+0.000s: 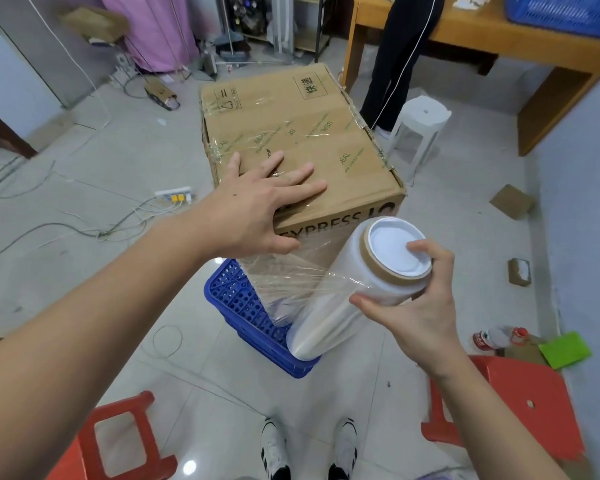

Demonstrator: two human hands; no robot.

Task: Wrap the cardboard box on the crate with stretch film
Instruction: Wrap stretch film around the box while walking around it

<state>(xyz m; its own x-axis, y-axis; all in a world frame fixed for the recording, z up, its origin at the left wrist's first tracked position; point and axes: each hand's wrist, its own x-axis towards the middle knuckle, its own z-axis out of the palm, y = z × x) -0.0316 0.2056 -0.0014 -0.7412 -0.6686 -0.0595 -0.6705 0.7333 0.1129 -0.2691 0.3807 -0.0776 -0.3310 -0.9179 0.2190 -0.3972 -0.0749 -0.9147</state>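
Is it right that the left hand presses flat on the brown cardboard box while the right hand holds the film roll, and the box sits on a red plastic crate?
Not quite: the head view shows a blue plastic crate under the brown cardboard box. The rest holds.

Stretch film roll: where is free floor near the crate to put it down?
Bare tile lies between the blue crate, the red stool and the shoes. Left of the cardboard box, cables clutter the floor; right, a white stool stands close.
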